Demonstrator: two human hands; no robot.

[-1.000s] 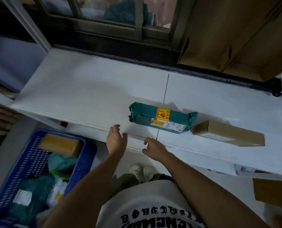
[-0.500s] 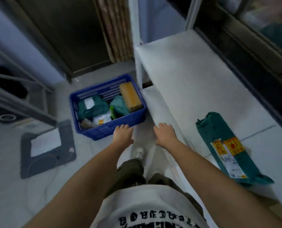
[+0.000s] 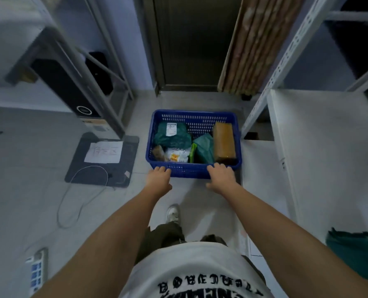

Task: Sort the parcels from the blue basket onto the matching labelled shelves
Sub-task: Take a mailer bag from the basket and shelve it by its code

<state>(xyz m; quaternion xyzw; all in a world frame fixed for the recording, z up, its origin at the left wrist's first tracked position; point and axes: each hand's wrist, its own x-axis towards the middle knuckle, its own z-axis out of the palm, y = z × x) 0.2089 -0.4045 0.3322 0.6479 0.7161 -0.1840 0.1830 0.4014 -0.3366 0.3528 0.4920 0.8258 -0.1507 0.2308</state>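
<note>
The blue basket (image 3: 191, 170) stands on the floor straight ahead. Inside lie a brown box parcel (image 3: 224, 143) at the right, a green bag with a white label (image 3: 171, 135), a second green bag (image 3: 203, 148), a white packet (image 3: 176, 154) and a small brown packet (image 3: 158, 152). My left hand (image 3: 158, 178) and my right hand (image 3: 221, 176) reach out, palms down, just above the basket's near rim; both hold nothing and their fingers are spread. A green parcel (image 3: 357, 250) lies on the white shelf (image 3: 320, 147) at my right.
A grey mat (image 3: 102, 160) with a white paper sheet and a cable lies left of the basket. A metal rack (image 3: 93, 67) with a black device stands at the left. A dark door (image 3: 191, 39) and rolled mats (image 3: 249, 46) are behind. A power strip (image 3: 37, 267) lies bottom left.
My view has swung left from the shelf to the basket, which now lies straight ahead. Both empty hands have left the shelf edge and now reach toward the basket's near rim.
</note>
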